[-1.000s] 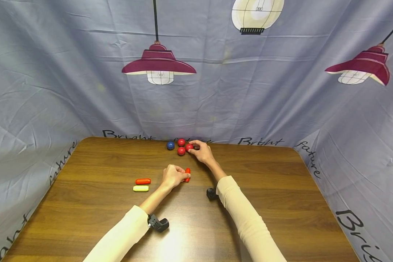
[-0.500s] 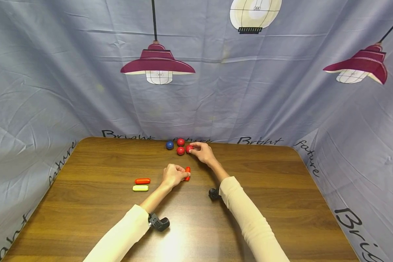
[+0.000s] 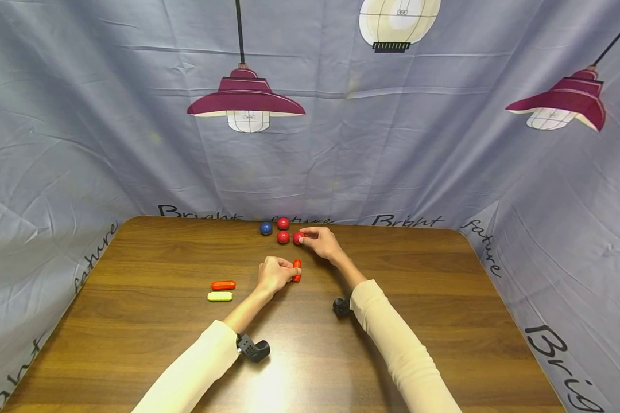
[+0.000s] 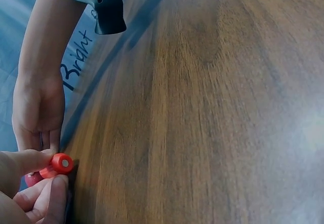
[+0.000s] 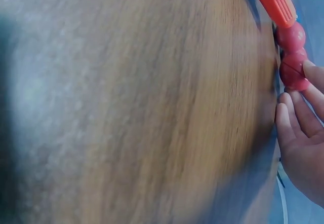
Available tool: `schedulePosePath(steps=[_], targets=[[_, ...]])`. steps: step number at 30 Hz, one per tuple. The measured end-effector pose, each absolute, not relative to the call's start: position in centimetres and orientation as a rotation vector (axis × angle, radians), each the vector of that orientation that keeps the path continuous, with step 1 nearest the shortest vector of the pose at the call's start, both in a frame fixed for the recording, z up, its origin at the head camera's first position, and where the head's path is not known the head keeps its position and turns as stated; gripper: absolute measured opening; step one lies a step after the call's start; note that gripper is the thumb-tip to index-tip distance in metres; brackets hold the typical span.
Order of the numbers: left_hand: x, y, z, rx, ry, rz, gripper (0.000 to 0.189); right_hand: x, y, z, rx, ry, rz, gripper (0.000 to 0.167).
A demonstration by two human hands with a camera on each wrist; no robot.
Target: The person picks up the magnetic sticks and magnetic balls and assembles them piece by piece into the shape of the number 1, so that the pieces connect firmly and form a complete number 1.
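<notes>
Between thumb and fingertips my left hand [image 3: 272, 274] pinches an orange-red magnetic rod [image 3: 297, 264], which stands lengthwise away from me. A silvery disc shows in the rod's near end in the left wrist view. Farther back, my right hand [image 3: 322, 243] pinches a red ball [image 3: 297, 237] from its right side. Just left of that ball, with a small gap, lies another red ball [image 3: 283, 237]. A third red ball [image 3: 283, 223] sits behind it, and a blue ball [image 3: 266, 228] is to their left. Rod and held ball are apart in the head view.
An orange-red rod [image 3: 223, 285] and a yellow rod [image 3: 220, 296] lie side by side on the wooden table [image 3: 150, 332], left of my left hand. A grey printed curtain [image 3: 330, 143] hangs along the table's back edge. Each wrist wears a black camera [image 3: 254, 349].
My right hand has drawn its red ball slightly towards me and away from the other two red balls. My left hand has moved the rod slightly farther back, nearer that ball.
</notes>
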State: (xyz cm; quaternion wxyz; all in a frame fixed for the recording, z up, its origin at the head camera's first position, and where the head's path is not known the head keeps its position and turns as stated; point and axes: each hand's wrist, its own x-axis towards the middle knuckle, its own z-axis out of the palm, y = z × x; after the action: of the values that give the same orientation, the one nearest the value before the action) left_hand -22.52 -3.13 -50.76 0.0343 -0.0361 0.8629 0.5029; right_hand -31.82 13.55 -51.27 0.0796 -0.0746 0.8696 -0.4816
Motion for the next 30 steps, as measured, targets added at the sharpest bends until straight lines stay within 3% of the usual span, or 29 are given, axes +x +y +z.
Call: schedulePosePath(steps=[30], targets=[[-23.8, -1.4, -51.0, -0.182, 2.613, 1.633, 0.016, -30.8, 15.3, -51.3, -0.285, 2.525, -1.449, 0.034]])
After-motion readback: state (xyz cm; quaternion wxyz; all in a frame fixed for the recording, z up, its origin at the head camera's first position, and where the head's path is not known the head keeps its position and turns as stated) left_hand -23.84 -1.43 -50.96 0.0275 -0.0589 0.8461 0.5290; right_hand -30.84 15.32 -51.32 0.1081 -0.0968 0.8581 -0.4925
